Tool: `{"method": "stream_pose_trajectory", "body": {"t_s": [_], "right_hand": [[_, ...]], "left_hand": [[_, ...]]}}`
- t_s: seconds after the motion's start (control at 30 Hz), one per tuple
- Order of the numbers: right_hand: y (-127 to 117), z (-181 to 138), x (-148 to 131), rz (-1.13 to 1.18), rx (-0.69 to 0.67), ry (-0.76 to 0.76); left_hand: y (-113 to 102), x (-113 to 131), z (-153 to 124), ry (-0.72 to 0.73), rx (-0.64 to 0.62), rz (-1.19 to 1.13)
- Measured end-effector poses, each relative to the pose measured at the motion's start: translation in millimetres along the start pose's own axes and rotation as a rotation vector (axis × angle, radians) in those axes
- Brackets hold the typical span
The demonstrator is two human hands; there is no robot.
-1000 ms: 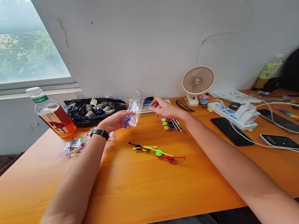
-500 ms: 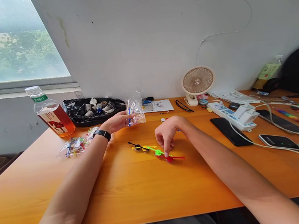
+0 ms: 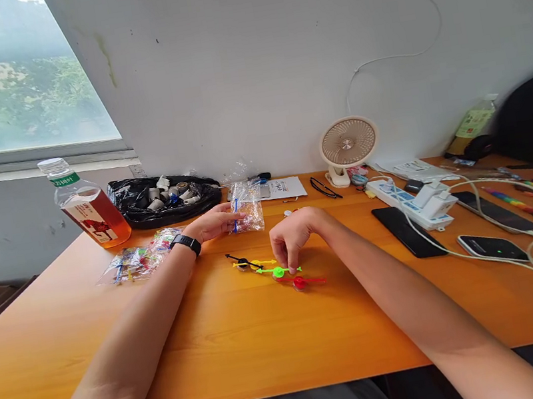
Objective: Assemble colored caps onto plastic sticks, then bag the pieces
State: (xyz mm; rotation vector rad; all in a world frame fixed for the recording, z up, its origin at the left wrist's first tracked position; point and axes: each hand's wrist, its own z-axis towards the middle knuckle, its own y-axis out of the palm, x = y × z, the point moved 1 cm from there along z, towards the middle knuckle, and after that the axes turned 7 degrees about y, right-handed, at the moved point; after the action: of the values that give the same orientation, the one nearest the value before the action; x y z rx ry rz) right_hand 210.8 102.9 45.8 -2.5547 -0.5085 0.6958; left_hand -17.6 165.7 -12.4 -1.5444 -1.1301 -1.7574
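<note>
My left hand [image 3: 217, 222] is closed on a clear plastic bag [image 3: 251, 215] that has a blue arrow spinner [image 3: 236, 214] in it. My right hand [image 3: 292, 236] points down with curled fingers, its fingertips at the right end of a green arrow spinner [image 3: 279, 272]. In front of those fingertips lies a red arrow spinner [image 3: 300, 282]. A black arrow spinner [image 3: 242, 263] and a yellow one [image 3: 255, 264] sit to the left, their arrows crossing. Beside my left wrist are more clear bags [image 3: 137, 262] with coloured pieces inside.
At the back left stand a tea bottle [image 3: 91, 214] and a black bag [image 3: 136, 210] of grey rolls. A small fan [image 3: 348, 142], a power strip [image 3: 406, 204], phones [image 3: 493, 248] and looping white cables occupy the right. Papers [image 3: 289, 187] lie by the wall.
My right fingers have left the red spinner and moved back to the green one, whose arrow has turned to lie nearly sideways. My left hand still holds the bag, slightly lower.
</note>
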Motion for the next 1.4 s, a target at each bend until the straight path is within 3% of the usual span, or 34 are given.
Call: {"method": "stream_pose_trajectory", "body": {"t_s": [0.2, 0.3, 0.37, 0.43, 0.53, 0.6, 0.7, 0.87, 1.07, 1.27, 1.4], "right_hand": [[-5.3, -9.3, 1.7, 0.088, 0.005, -0.064], [-11.4, -36.0, 6.8, 0.163, 0.081, -0.113], [-15.6, -57.8, 12.1, 0.256, 0.206, -0.158], [-20.3, -76.8, 18.4, 0.317, 0.43, -0.218], [-28.5, -92.2, 28.4, 0.366, 0.964, -0.25], [-33.0, -92.5, 33.4, 0.359, 1.263, -0.187], [-37.3, -83.1, 36.6, 0.294, 1.448, -0.027], [-39.2, -63.7, 36.2, 0.149, 1.473, 0.14], [-37.7, -46.7, 29.2, 0.051, 1.399, 0.038], [-31.6, -35.4, 20.5, -0.084, 1.236, 0.112], [-28.8, -33.4, 19.5, -0.055, 1.195, 0.116]], "left_hand": [[2.0, -4.0, 2.8, 0.005, -0.008, 0.006], [6.0, -5.2, 3.0, 0.021, -0.04, 0.001], [9.2, -6.8, 3.4, 0.025, -0.075, -0.008], [11.7, -9.1, 4.2, 0.033, -0.099, -0.014], [13.9, -12.7, 5.4, 0.021, -0.139, -0.004], [15.3, -13.7, 5.2, -0.003, -0.168, 0.014], [17.9, -12.2, 3.6, -0.017, -0.201, 0.027], [22.1, -6.7, 1.5, -0.002, -0.214, 0.087], [30.6, -0.2, -2.7, 0.015, -0.212, 0.095], [41.1, 3.8, -6.4, 0.013, -0.264, 0.088], [45.1, 4.4, -7.0, 0.015, -0.278, 0.115]]}}
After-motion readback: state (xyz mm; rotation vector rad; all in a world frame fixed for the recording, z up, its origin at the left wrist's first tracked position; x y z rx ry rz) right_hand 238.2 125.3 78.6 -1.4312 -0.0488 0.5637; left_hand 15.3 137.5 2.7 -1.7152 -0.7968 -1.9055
